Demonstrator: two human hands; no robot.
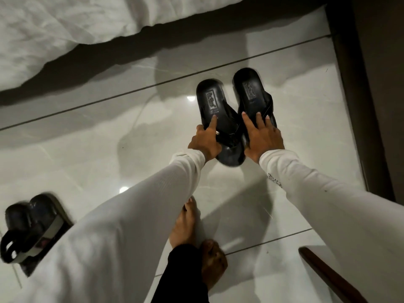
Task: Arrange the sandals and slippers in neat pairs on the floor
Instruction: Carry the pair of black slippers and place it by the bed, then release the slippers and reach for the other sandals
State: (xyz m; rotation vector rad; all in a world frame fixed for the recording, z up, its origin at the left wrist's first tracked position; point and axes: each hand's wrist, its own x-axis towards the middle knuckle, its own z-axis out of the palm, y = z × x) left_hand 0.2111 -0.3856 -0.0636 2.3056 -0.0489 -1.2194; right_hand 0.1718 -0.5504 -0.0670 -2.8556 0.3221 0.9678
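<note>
Nearest, a pair of sandals (pixel 32 228) is noted side by side on the floor (pixel 87 149). Beyond, two black slippers (pixel 218 101) are found splayed, near ends touching. One is gripped by the left hand (pixel 204 143). The right hand (pixel 262 136) is laid flat on the other. Alignment is judged outstanding.

Rumpled white bedding (pixel 65 25), dark wooden trim (pixel 358 106).
</note>
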